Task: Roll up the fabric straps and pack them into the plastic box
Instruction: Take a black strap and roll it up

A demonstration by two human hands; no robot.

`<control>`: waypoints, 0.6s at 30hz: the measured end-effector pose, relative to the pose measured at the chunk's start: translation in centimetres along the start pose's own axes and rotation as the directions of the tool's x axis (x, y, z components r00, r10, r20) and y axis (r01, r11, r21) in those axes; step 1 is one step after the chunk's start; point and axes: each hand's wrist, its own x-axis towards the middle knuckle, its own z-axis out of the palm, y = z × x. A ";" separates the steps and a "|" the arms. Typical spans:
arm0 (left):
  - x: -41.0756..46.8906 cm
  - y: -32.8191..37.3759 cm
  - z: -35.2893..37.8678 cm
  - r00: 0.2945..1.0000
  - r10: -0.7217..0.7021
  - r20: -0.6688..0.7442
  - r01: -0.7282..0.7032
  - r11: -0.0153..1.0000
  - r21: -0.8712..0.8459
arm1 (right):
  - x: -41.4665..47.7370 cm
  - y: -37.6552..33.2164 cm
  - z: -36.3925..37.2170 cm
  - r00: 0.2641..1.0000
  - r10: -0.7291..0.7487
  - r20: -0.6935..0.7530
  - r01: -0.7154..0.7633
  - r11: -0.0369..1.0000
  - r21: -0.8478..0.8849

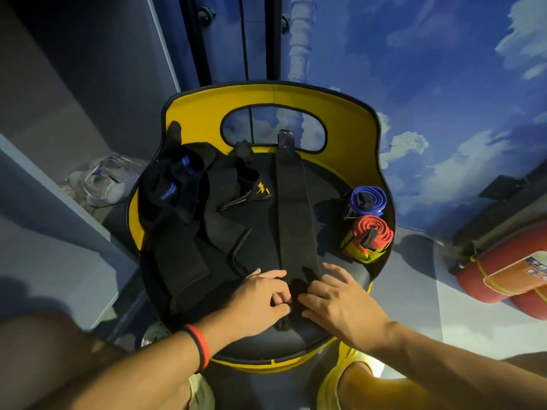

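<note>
Here L hand [260, 300], R hand [340, 303] pinch strap [291, 208].

Dim bluish light, soft blur, strong wide-angle edge distortion
</note>
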 end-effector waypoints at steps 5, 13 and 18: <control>0.2 0.6 0.0 0.999 0.030 -0.023 -0.029 0.997 0.068 | -0.7 1.0 0.2 0.995 -0.090 0.048 0.092 0.994 -0.060; 0.3 0.7 0.1 0.984 0.133 -0.120 -0.119 0.986 0.117 | -0.2 1.5 0.5 0.996 0.073 0.045 -0.075 0.996 0.054; 0.5 0.9 -0.4 0.988 0.113 -0.107 -0.090 0.976 0.196 | 0.4 1.7 1.0 0.985 0.164 0.049 -0.167 0.982 0.085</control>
